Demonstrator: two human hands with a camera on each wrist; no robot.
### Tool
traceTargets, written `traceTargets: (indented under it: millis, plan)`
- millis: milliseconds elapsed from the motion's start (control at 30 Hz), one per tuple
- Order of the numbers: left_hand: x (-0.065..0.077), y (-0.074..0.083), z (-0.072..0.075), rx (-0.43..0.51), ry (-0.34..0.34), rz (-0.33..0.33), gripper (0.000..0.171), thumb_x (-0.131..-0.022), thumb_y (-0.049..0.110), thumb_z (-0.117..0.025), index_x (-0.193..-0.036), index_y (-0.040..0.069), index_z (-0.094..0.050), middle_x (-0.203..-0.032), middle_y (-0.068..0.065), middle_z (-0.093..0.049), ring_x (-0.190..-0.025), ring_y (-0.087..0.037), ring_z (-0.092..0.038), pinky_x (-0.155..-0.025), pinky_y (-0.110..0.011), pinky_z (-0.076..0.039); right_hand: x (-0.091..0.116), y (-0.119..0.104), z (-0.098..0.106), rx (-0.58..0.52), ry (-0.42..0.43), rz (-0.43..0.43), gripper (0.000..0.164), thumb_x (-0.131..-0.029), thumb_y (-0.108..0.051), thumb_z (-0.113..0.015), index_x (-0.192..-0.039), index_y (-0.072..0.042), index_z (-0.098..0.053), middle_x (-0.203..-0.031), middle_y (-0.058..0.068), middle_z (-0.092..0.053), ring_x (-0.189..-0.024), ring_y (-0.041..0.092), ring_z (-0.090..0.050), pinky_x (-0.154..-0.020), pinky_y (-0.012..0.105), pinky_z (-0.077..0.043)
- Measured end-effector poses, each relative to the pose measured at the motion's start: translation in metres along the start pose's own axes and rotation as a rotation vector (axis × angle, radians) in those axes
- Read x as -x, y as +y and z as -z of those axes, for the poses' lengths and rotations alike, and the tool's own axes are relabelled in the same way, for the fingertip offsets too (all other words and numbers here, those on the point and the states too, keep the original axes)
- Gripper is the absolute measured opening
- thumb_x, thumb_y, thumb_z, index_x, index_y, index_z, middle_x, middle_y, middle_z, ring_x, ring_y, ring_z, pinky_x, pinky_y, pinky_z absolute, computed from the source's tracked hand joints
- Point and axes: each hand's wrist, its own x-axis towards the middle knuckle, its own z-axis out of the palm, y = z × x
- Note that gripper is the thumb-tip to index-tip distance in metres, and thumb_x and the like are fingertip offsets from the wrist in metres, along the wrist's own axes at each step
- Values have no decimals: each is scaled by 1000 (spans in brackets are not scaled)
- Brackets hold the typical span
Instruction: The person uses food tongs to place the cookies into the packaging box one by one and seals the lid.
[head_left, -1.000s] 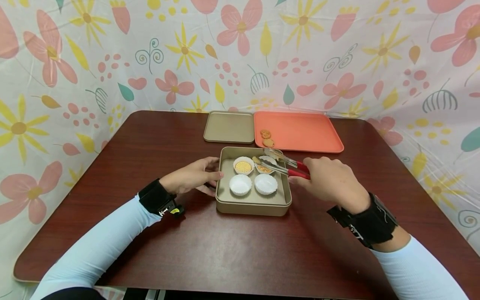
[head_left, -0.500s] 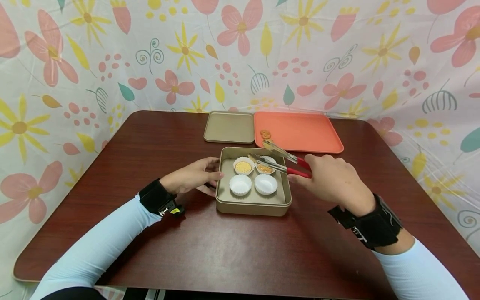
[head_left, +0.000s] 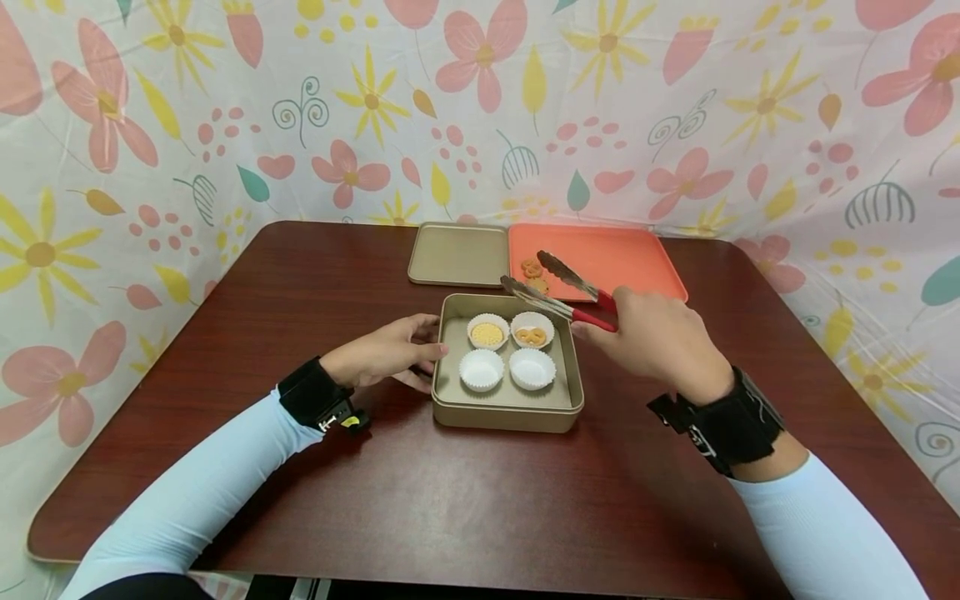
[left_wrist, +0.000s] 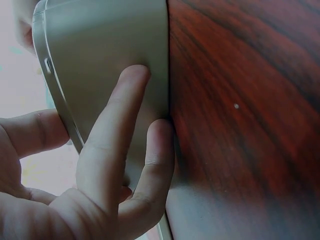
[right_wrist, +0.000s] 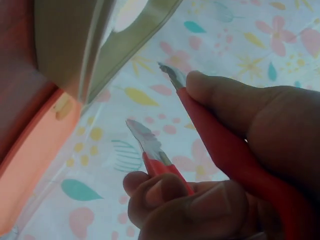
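Note:
A gold metal tin [head_left: 506, 417] stands on the table with white paper baking cups [head_left: 532, 369] inside. A round yellow cookie [head_left: 487, 335] lies in the back left cup, and small pretzels [head_left: 532, 337] lie in the back right one. My left hand [head_left: 386, 348] holds the tin's left side, thumb at the rim and fingers [left_wrist: 114, 120] against the outer wall. Red-handled metal tongs [head_left: 596, 320] are in my right hand [head_left: 648, 337], their arms spread with nothing between them. Their tips hover over the tin's back edge and the orange tray [head_left: 611, 258].
Several small pretzels [head_left: 532, 267] and a partly covered round cookie [head_left: 537, 285] lie at the orange tray's left end. Left of that tray is a shallow gold lid or tray [head_left: 459, 252]. A flowered cloth [head_left: 300, 158] hangs behind the table [head_left: 337, 500].
The tongs have moved away from the back right cup, back toward the orange tray, and their arms have spread wider. My left hand and the tin have stayed in place.

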Motion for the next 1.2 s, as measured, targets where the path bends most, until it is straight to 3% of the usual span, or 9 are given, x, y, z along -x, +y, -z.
traceTargets:
  millis: [333, 533, 800, 1200]
  plan:
    - [0, -2, -1, 4, -2, 9, 71, -106, 12, -57, -161, 2, -14, -152, -23, -36, -115, -42, -58, -83, -46, -63, -39, 14, -2, -23, -7, -115, 63, -93, -66, -61, -91, -3, -57, -79, 15, -57, -73, 37, -57, -52, 44, -45]
    - [0, -1, -1, 8, 0, 3, 70, -106, 12, -57, -161, 1, -14, -152, -23, -37, -114, -42, -58, -83, -46, -63, -56, 16, -3, -35, -7, -140, 60, -94, -64, -62, -82, -5, -57, -75, 13, -53, -69, 33, -52, -51, 40, -42]
    - [1, 0, -1, 7, 2, 5, 71, -106, 13, -57, -161, 2, -13, -153, -23, -36, -115, -43, -58, -83, -47, -63, -81, 14, -11, -16, -32, -132, 62, -95, -62, -63, -64, -9, -54, -57, 3, -42, -56, 26, -47, -46, 32, -33]
    - [0, 1, -1, 5, 8, 5, 71, -106, 12, -57, -161, 2, -14, -154, -22, -35, -115, -43, -58, -82, -46, -63, -106, 12, -28, -38, -83, -196, 60, -96, -64, -59, -73, -9, -60, -64, 6, -47, -63, 29, -55, -50, 35, -40]
